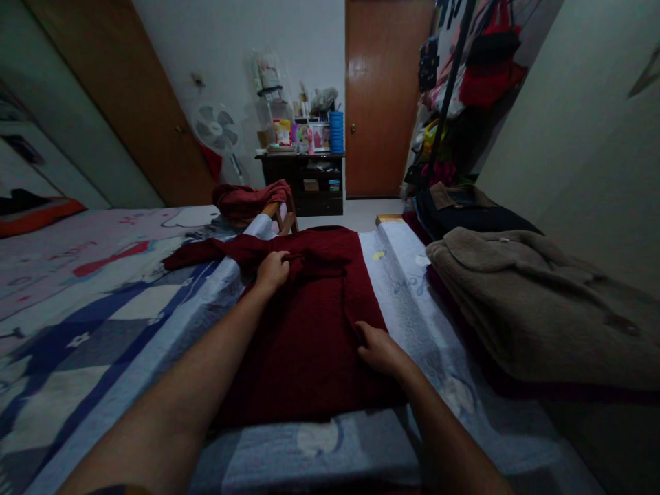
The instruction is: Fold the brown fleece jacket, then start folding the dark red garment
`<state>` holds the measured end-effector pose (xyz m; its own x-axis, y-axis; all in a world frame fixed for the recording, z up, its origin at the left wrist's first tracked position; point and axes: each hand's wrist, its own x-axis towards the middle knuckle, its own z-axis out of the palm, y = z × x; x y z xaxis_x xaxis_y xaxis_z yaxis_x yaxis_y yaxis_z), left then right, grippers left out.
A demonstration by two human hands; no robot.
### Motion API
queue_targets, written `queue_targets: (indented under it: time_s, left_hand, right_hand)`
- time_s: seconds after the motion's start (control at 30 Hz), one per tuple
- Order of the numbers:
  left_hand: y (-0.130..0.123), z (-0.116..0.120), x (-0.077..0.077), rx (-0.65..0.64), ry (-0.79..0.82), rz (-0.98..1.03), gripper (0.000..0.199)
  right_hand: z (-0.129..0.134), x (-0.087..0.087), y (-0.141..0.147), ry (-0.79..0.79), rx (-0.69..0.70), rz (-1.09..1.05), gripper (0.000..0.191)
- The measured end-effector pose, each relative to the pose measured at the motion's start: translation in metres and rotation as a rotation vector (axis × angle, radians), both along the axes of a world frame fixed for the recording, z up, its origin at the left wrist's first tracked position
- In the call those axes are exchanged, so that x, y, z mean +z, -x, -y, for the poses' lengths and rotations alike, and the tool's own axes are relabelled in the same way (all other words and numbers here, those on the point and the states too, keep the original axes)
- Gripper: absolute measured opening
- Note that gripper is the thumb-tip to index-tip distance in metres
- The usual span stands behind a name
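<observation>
A dark red garment [309,344] lies spread on the light blue bedding, one sleeve stretched out to the left and the right edge partly folded over. My left hand [274,269] is closed on the cloth near its upper left part, where the fabric bunches up. Lower down, at the garment's right side, my right hand [379,347] pinches the edge of a folded layer between thumb and fingers.
Folded clothes, a brown fleece coat [515,302] on top, are stacked at the right. A reddish cloth [247,201] rests by a wooden post at the back left. Patterned bedding [103,309] spreads left. Beyond stand a fan [217,127] and a dark cabinet [278,185].
</observation>
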<state>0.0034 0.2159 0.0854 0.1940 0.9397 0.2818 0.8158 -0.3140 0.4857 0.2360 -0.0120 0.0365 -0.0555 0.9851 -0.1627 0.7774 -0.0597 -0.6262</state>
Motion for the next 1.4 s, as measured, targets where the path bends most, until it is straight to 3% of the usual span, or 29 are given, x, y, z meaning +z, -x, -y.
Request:
queue_targets:
  time_s: [0.13, 0.33, 0.43, 0.53, 0.6, 0.67, 0.77, 0.9, 1.0, 1.13, 1.27, 1.4]
  left_hand:
    - [-0.001, 0.006, 0.005, 0.106, -0.152, -0.036, 0.045]
    - [-0.012, 0.030, -0.005, 0.270, -0.159, -0.262, 0.058]
    - [-0.033, 0.052, -0.013, 0.038, -0.096, -0.302, 0.057]
    - [-0.062, 0.076, -0.022, -0.284, 0.142, -0.250, 0.045]
    - [-0.081, 0.090, -0.031, -0.392, 0.307, -0.145, 0.044]
    - [-0.099, 0.100, -0.041, -0.411, 0.381, -0.108, 0.048]
    - [-0.118, 0.103, -0.054, -0.319, 0.434, -0.046, 0.062]
    - [-0.130, 0.096, -0.066, -0.202, 0.468, 0.094, 0.073]
    - [-0.133, 0.092, -0.071, -0.234, 0.467, 0.257, 0.079]
    - [-0.133, 0.092, -0.069, -0.356, 0.291, 0.483, 0.082]
    - [-0.132, 0.095, -0.062, -0.376, 0.089, 0.318, 0.064]
    - [-0.125, 0.103, -0.064, -0.352, 0.140, 0.035, 0.053]
  right_hand:
    - [-0.001, 0.003, 0.000, -0.029, 0.022, -0.037, 0.051]
    - [0.008, 0.004, -0.003, -0.057, 0.048, -0.186, 0.038]
    - [0.018, 0.001, -0.014, -0.138, -0.008, -0.264, 0.036]
    - [0.031, 0.000, -0.026, -0.206, -0.030, -0.206, 0.028]
    - [0.041, 0.001, -0.032, -0.227, 0.007, -0.120, 0.025]
    - [0.051, 0.005, -0.034, -0.218, 0.066, -0.054, 0.023]
    - [0.065, 0.010, -0.032, -0.163, 0.136, -0.013, 0.022]
    - [0.079, 0.007, -0.029, -0.090, 0.212, 0.007, 0.043]
    - [0.083, -0.001, -0.029, -0.094, 0.259, 0.025, 0.057]
    - [0.083, -0.013, -0.025, -0.202, 0.212, 0.039, 0.042]
    - [0.084, -0.022, -0.013, -0.311, 0.146, 0.031, 0.027]
    - [0.088, -0.023, -0.006, -0.260, 0.176, 0.062, 0.025]
